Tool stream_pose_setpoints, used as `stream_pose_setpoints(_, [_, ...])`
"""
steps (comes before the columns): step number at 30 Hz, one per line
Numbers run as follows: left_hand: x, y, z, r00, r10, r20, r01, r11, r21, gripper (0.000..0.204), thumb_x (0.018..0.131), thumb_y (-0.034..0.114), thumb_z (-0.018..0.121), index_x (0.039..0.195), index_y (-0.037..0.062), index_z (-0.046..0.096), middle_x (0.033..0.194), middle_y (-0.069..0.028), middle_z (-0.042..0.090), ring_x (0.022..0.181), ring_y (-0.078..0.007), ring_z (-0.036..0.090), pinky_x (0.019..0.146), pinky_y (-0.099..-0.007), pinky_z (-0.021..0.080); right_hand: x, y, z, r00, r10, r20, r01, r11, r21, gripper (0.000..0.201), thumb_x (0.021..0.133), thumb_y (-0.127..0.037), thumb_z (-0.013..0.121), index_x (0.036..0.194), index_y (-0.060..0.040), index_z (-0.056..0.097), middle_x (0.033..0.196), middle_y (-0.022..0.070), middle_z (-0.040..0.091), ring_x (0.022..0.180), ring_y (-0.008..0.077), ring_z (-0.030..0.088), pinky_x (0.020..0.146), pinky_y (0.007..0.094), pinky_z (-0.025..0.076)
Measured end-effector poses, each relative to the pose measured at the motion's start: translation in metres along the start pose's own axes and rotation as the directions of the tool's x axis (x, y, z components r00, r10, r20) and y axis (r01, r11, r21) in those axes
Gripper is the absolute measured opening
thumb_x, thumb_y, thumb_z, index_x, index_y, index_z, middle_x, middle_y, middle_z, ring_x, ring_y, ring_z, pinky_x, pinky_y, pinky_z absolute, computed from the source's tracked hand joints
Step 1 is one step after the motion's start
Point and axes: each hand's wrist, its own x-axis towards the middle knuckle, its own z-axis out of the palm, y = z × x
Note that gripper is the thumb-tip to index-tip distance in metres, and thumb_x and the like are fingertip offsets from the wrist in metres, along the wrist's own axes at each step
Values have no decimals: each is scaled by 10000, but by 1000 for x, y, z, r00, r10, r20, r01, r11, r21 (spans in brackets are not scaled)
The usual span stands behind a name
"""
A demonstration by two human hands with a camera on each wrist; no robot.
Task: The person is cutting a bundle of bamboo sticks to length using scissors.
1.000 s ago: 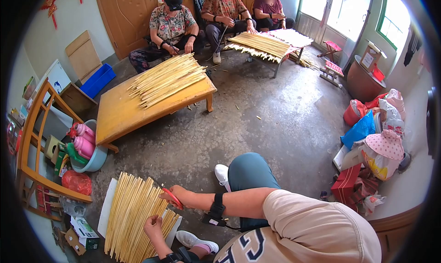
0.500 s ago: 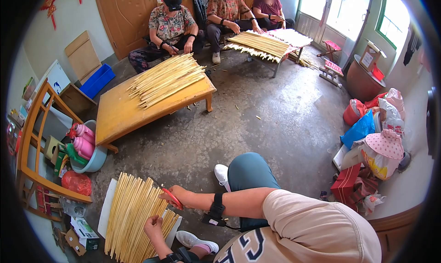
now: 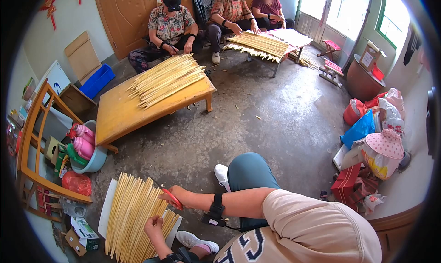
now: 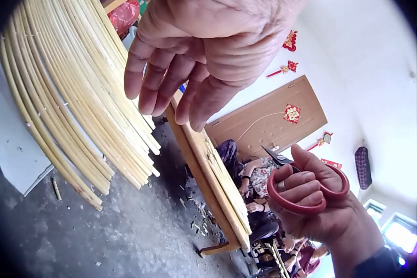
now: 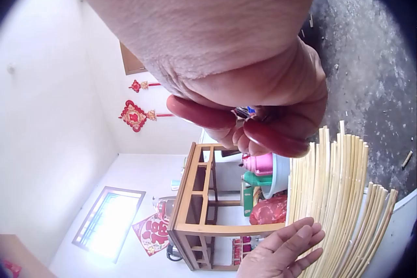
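Stalks: a broad layer of slender, straw-yellow rods (image 3: 130, 217) lies side by side just beside the left fingers, smooth and faintly glossy, with small pale specks and uneven, blunt ends.
Left hand: its fingers (image 4: 153, 82) hang loosely bent, holding nothing, at the edge of the stalks; whether they touch cannot be told.
Right hand: the fingers of this hand (image 3: 182, 197) grip the scissors, curled through the handles.
Scissors: rounded, glossy red loops (image 4: 301, 209) sit within the right fingers; short, dark, tapering blades (image 4: 277, 157) point out beyond them.
White board: flat and pale (image 3: 104, 212), it shows from under the stalks, below the left fingers.
Floor: grey, mottled and worn concrete (image 3: 257, 139) spreads beyond the right fingers.
Tabletop: orange-brown wood (image 3: 112, 111), scuffed along its edge, stands well apart ahead of both hands, bearing a second straw-yellow heap (image 3: 167, 79).
Basin: round, pale blue plastic (image 3: 97, 161), beyond the left fingers, holding rounded pink flasks (image 3: 83, 147).
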Motion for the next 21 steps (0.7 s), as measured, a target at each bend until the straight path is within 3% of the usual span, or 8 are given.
stream_pose_setpoints(3, [0,0,0,1000,-13,1,13,1000,-8,160,678,-8,663,828,-44,623,708,-95,619,634,-141,582,602,-251,474,1,1,-1,1000,-10,20,10,1000,-15,420,752,-395,648,599,-40,483,447,7,426,313,90,397,283,225,304])
stream_pose_setpoints(21, [2,-8,0,1000,10,28,-11,999,47,168,677,20,674,830,-35,631,737,-106,630,655,-168,588,632,-279,472,-1,0,-1,1000,-1,16,1,1000,-21,421,747,-393,654,607,-32,489,454,10,426,318,94,401,289,226,305])
